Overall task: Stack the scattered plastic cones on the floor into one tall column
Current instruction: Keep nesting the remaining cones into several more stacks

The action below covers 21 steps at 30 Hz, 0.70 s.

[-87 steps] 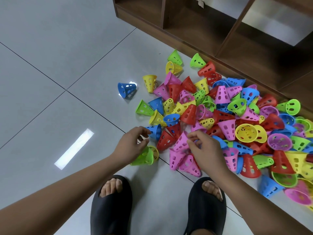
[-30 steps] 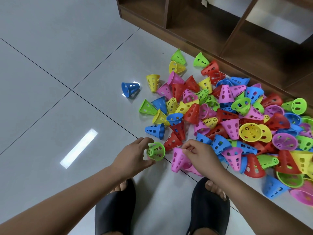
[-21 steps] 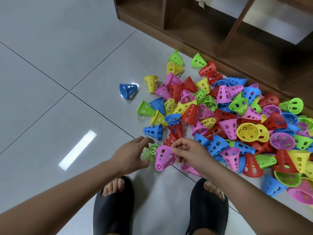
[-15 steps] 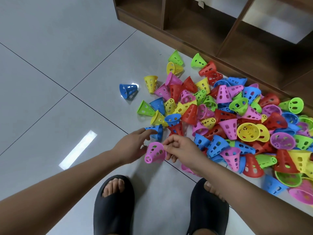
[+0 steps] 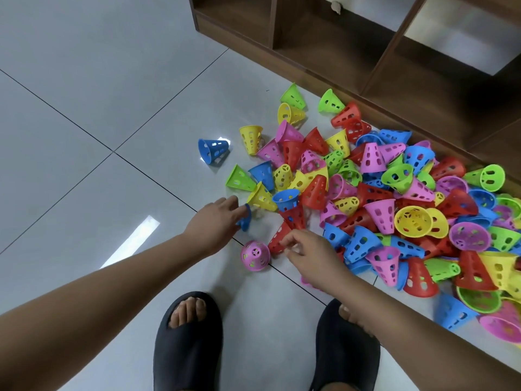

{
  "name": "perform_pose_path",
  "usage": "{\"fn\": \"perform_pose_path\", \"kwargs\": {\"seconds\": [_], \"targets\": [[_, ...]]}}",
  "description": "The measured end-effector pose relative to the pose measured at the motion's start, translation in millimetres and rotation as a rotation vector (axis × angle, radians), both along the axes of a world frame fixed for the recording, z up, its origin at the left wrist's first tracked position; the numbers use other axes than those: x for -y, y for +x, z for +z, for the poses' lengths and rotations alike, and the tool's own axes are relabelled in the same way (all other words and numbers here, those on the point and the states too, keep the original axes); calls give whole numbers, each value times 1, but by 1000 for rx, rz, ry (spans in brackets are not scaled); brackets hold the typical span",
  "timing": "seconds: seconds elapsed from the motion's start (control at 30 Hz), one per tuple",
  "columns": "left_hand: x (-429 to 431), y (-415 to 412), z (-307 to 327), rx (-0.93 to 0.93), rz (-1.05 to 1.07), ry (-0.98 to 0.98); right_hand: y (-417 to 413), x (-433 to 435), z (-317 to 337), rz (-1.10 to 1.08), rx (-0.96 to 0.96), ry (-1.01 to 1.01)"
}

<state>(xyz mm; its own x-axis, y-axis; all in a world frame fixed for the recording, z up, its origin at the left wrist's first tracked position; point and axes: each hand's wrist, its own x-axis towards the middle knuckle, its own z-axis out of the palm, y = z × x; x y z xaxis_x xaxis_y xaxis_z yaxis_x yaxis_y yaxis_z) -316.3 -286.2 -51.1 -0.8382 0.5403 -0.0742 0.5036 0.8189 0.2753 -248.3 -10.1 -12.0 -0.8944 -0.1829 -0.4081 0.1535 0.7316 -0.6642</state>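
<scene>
Barely begun: a pink cone [image 5: 255, 255] stood on the floor [image 5: 112, 103] beside the unstacked cone pile [image 5: 394, 198]; the left hand [image 5: 214, 221] pinched a blue cone [image 5: 245, 221], the right hand [image 5: 310, 252] curled near a red cone [image 5: 277, 239], hold unclear

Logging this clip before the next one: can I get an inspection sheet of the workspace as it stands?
Surface: grey tiled floor, dark grout lines, one bright light reflection.
Job's things: a pile of perforated plastic cones in red, blue, yellow, green and pink lies scattered; one pink cone stands apart near the feet; no tall column yet.
Clutter: nothing seen.
Hands: left hand touches a blue cone, grip unclear; right hand, fingers loosely curled beside a red cone, holds nothing visible.
Cables: nothing seen.
Surroundings: dark wooden shelf unit behind the pile; black slippers on the person's feet.
</scene>
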Motion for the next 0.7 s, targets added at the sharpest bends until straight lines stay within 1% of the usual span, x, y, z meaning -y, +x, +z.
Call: {"fn": "perform_pose_path", "kwargs": {"seconds": [0.1, 0.2, 0.3, 0.4, 0.5, 0.6, 0.7], "targets": [[18, 6, -1, -25, 103, 12, 6, -23, 7, 164, -80, 189], [33, 15, 4, -20, 240, 64, 12, -42, 15, 232, -62, 262], [36, 24, 21, 46, 396, 186, 15, -52, 23, 311, -22, 309], [27, 31, 42, 170, 533, 333, 18, -56, 22, 370, 2, 372], [13, 43, 65, 317, 546, 521, 18, -53, 15, 440, 2, 414], [-1, 55, 80, 412, 534, 711, 18, -51, 6, 520, -25, 484], [-14, 62, 78, 517, 521, 817, 19, -47, -1, 548, -86, 496]]}}
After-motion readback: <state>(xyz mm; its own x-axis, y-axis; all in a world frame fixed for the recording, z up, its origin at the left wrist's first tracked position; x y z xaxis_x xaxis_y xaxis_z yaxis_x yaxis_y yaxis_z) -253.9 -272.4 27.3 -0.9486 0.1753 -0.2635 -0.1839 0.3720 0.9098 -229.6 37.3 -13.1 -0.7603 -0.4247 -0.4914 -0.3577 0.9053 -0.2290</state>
